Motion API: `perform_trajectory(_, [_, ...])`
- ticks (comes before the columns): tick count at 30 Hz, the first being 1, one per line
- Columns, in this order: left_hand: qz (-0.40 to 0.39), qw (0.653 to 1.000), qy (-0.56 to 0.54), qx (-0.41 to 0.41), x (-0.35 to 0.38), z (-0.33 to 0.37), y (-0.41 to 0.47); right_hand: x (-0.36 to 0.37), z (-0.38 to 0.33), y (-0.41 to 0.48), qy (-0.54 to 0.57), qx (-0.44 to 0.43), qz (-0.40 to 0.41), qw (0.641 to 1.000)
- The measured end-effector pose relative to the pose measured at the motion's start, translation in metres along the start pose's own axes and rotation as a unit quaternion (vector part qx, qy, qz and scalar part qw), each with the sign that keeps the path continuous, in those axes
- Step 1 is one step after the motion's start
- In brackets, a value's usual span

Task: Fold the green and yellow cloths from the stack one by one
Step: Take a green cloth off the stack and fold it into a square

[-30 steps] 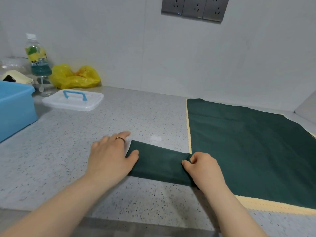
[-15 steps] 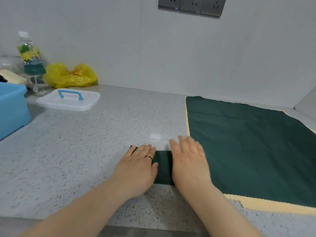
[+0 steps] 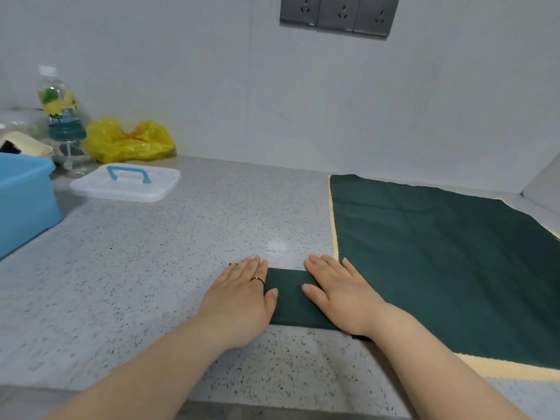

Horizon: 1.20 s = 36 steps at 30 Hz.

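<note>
Head view: items on a speckled counter [image 3: 151, 268], all placed from the folded cloth.

- Folded cloth [image 3: 289, 295]: dark green and narrow, lying flat near the counter's front edge, with only its middle strip showing between the two hands.
- Left hand [image 3: 239, 301]: palm down on the cloth's left end, fingers straight and close together, thumb out toward the centre. It wears a ring [image 3: 257, 279].
- Right hand [image 3: 339, 295]: palm down on the cloth's right end, fingers straight and slightly fanned, thumb pointing inward. It hides whether the cloth touches the stack.
- Stack [image 3: 439, 268]: just to the right, spread flat, green with a yellow scalloped edge. The number of layers cannot be told.
- Lid [image 3: 125, 183]: well off to the back left, white with a blue handle.
- Tub [image 3: 24, 195]: far left, blue.
- Bag [image 3: 127, 140]: back left against the wall, yellow and crumpled.
- Bottle [image 3: 59, 107]: back left, upright.
- Sockets [image 3: 336, 13]: on the wall behind, grey.
</note>
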<state>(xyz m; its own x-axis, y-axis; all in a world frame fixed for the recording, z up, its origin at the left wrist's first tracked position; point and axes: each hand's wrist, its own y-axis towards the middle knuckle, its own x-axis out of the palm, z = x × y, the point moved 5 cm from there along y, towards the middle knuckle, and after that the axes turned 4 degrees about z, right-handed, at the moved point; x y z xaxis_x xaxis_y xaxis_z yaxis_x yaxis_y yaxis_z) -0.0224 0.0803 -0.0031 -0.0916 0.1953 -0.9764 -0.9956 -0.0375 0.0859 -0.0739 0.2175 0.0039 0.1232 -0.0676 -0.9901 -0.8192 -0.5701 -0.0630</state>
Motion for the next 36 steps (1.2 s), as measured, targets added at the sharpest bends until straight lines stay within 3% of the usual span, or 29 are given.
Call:
perform_trajectory(5, [-0.006, 0.999, -0.004, 0.034, -0.02, -0.007, 0.007, -0.007, 0.0, -0.005, -0.041, 0.005, 0.052, 0.998])
perform_trajectory(10, [-0.19, 0.971, -0.147, -0.006, -0.03, -0.017, 0.015, -0.015, -0.007, -0.007, 0.049, -0.022, 0.066, 0.996])
perform_trajectory(13, [-0.218, 0.958, -0.182, 0.026, -0.034, -0.017, 0.012, -0.018, -0.01, -0.009, 0.147, -0.027, 0.085, 0.985])
perform_trajectory(17, [-0.151, 0.953, -0.26, 0.041, -0.052, -0.022, -0.001, -0.024, -0.006, -0.01, 0.39, 0.057, 0.109, 0.912])
perform_trajectory(20, [-0.096, 0.943, -0.318, 0.027, -0.071, -0.035, -0.014, -0.03, -0.014, -0.001, 0.575, 0.062, 0.043, 0.815])
perform_trajectory(22, [-0.066, 0.938, -0.341, 0.014, -0.081, -0.048, -0.022, -0.037, -0.031, 0.006, 0.61, 0.031, -0.019, 0.791])
perform_trajectory(25, [-0.049, 0.933, -0.356, -0.012, -0.093, -0.072, -0.034, -0.046, -0.059, 0.022, 0.597, -0.008, -0.072, 0.799])
perform_trajectory(30, [-0.01, 0.933, -0.349, -0.086, -0.117, -0.131, -0.053, -0.065, -0.118, 0.061, 0.543, -0.041, -0.043, 0.837])
perform_trajectory(36, [0.189, 0.914, -0.325, -0.15, -0.199, -0.223, -0.068, -0.124, -0.223, 0.119, 0.491, -0.145, 0.022, 0.859])
